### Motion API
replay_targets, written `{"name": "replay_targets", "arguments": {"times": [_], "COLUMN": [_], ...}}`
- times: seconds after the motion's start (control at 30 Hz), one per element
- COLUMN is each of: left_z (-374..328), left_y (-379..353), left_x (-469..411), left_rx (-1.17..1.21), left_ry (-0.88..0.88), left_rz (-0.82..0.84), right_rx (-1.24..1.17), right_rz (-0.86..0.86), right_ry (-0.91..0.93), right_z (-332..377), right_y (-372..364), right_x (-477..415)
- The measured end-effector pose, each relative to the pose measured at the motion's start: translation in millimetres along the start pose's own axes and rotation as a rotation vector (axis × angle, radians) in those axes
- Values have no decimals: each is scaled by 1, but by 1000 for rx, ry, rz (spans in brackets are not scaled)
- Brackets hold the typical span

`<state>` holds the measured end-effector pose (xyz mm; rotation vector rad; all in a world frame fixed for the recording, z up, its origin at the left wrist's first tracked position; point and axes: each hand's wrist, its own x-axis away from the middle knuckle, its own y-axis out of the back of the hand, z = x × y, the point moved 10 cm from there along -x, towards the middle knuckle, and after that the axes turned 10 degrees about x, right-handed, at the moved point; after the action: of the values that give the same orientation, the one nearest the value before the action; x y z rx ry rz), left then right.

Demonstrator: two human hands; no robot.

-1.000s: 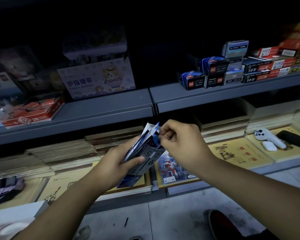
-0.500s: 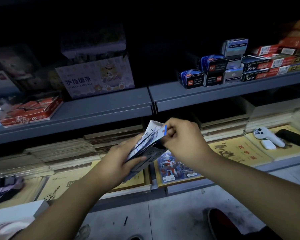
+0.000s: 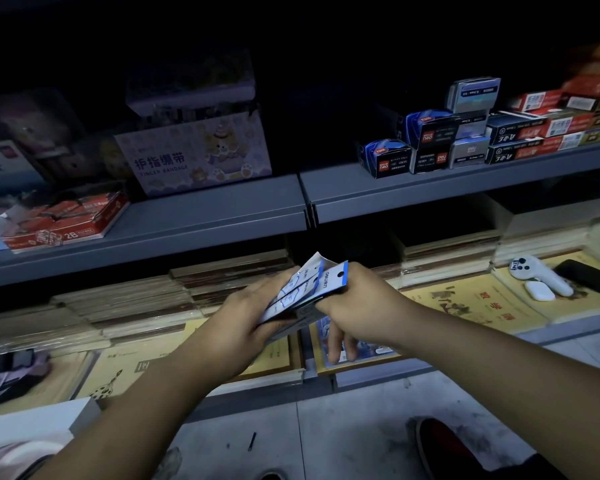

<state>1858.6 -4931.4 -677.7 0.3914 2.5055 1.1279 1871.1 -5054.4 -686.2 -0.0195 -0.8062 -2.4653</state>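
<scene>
A small stack of flat white and blue hang-tab packets (image 3: 303, 289) is held in front of the lower shelf, fanned at the top. My left hand (image 3: 246, 317) grips the stack from the left, fingers curled under it. My right hand (image 3: 357, 303) holds the stack's right edge near the tabs, with two fingers hanging down below it. The packets' lower ends are hidden behind my hands.
The grey upper shelf (image 3: 222, 216) carries a finger bandage box (image 3: 194, 154), red 2B boxes (image 3: 66, 223) and blue and black boxes (image 3: 430, 143). The lower shelf holds stacks of notebooks (image 3: 465, 299), a white controller (image 3: 541, 275) and a dark phone (image 3: 589, 275). Grey floor lies below.
The packets have been squared up and raised a little. My right hand has gone from pinching a packet's top to holding the stack's right edge with fingers hanging down.
</scene>
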Motion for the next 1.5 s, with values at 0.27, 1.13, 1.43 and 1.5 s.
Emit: {"name": "replay_targets", "arguments": {"times": [0.27, 1.13, 1.43, 1.5], "left_z": [15, -21, -16, -15], "left_y": [4, 6, -13, -15], "left_x": [3, 3, 2, 1], "left_rx": [102, 693, 769, 772], "left_ry": [87, 147, 184, 187], "left_rz": [-27, -149, -102, -119], "right_rx": [58, -208, -246, -232], "right_rz": [79, -166, -121, -123], "right_ry": [24, 217, 223, 211], "right_z": [2, 18, 18, 15], "right_y": [-9, 31, 43, 42], "right_x": [-2, 4, 7, 6]}}
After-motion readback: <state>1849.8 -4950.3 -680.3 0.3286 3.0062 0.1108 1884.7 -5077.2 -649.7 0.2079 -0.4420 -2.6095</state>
